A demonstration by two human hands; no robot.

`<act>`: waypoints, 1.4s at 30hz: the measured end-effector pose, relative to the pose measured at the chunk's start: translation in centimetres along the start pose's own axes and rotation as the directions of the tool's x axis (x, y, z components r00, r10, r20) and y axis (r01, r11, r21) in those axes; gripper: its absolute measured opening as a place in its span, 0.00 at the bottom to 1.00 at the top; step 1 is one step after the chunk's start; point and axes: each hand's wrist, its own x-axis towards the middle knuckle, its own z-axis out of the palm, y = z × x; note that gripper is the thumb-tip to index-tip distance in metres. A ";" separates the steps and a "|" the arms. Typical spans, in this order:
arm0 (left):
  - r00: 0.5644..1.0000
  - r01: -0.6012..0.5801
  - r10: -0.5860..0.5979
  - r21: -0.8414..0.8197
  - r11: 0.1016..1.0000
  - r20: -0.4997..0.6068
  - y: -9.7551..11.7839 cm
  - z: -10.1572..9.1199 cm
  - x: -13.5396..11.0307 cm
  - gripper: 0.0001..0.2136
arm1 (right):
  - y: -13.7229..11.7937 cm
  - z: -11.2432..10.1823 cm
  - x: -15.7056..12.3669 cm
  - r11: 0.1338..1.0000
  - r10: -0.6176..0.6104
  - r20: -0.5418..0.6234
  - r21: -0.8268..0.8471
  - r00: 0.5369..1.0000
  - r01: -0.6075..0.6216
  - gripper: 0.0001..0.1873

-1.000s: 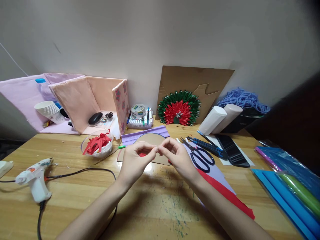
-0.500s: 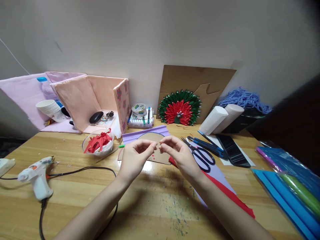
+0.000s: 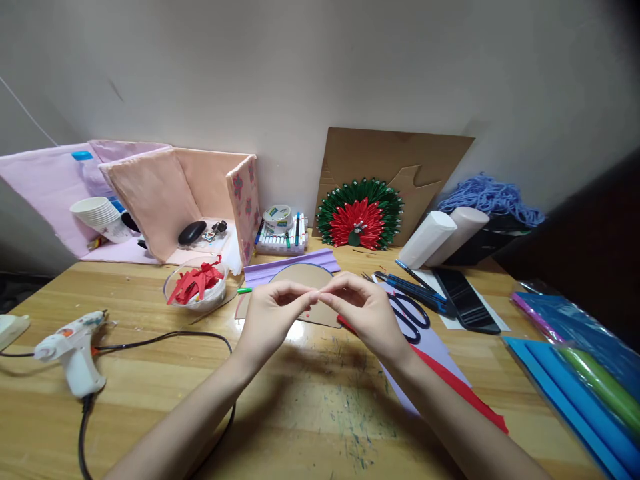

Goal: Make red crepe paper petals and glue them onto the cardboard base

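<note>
Evidently, the left hand (image 3: pixel 270 317) and the right hand (image 3: pixel 367 317) meet fingertip to fingertip above the bench (image 3: pixel 280 407). On each, the grip is together, thumb and forefinger pinched; I cannot tell whether anything small is caught between them. Just beyond and partly hidden by the hands lies a piece of cardboard (image 3: pixel 303 275) with a rounded, dark-edged top, flat on the bench, a few tiny red bits on it below the fingertips. A folded purple strip (image 3: pixel 265 270) lies along its far side, and a green pen (image 3: pixel 245 291) is near the left hand. Beside the right hand, scissors (image 3: pixel 413 318) rest on a lilac sheet (image 3: pixel 445 360), while red cloth (image 3: pixel 460 390) runs out past the right forearm. Farther left, a clear bowl (image 3: pixel 205 305) holds red scraps (image 3: pixel 195 283).
</note>
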 end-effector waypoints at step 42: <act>0.749 0.463 0.181 0.700 0.544 -0.637 -7.8 -11.4 -12.7 0.19 | 1.8 -1.9 0.9 0.525 -0.174 0.325 -0.768 0.930 0.367 0.13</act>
